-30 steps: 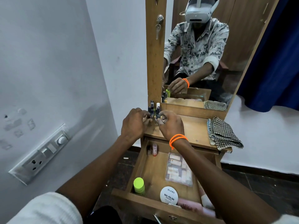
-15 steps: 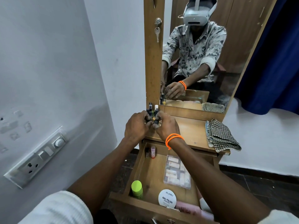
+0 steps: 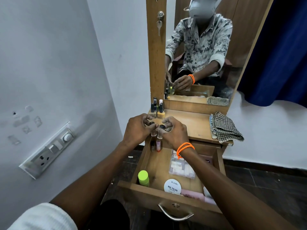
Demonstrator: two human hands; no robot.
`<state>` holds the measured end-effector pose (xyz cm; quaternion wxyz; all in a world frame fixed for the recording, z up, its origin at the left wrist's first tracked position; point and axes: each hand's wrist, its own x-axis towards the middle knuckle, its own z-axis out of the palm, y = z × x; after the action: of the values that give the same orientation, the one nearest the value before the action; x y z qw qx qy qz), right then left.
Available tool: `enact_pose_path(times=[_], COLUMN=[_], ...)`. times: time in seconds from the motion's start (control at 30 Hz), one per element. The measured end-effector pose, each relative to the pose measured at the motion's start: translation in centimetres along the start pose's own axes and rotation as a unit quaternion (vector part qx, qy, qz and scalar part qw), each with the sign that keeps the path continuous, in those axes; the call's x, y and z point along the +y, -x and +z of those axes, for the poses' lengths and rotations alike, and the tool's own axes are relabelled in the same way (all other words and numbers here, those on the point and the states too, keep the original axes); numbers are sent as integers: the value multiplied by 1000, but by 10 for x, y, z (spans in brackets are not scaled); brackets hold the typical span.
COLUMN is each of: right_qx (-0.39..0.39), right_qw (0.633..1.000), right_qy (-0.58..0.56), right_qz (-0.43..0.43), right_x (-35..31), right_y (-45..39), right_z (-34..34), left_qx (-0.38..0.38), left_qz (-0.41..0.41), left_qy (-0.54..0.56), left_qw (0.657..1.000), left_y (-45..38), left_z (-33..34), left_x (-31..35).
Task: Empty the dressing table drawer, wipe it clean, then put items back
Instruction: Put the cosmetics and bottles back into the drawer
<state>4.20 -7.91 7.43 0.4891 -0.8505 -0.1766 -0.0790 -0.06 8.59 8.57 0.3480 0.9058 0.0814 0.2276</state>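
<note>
While over open wooden drawer (image 3: pixel 149 165) | both hands' grip pinched small dark-capped glass nail-polish bottles (image 3: pixel 160 130) | light, slippery, fragile; best held by caps.

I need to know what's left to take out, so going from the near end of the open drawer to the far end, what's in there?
White nail polish tub and green-capped bottle nearest, then the clear plastic box, then two small bottles at the far end.
</note>
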Motion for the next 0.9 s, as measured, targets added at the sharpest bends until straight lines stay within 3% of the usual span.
enact_pose_path(times=[0.3, 0.6, 0.9], right_qx=[-50, -45, -29], right_qw=[998, 996, 997], right_qy=[4, 25, 17], right_qz=[44, 73, 72], right_x=[30, 50, 56], right_y=[41, 48, 40], right_z=[23, 48, 56], left_qx=[-75, -55, -54], left_qz=[-27, 37, 37], left_qy=[-19, -179, -198], left_qw=[997, 982, 978], left_y=[52, 59, 52], left_z=[18, 45, 57], left_x=[-18, -40, -48])
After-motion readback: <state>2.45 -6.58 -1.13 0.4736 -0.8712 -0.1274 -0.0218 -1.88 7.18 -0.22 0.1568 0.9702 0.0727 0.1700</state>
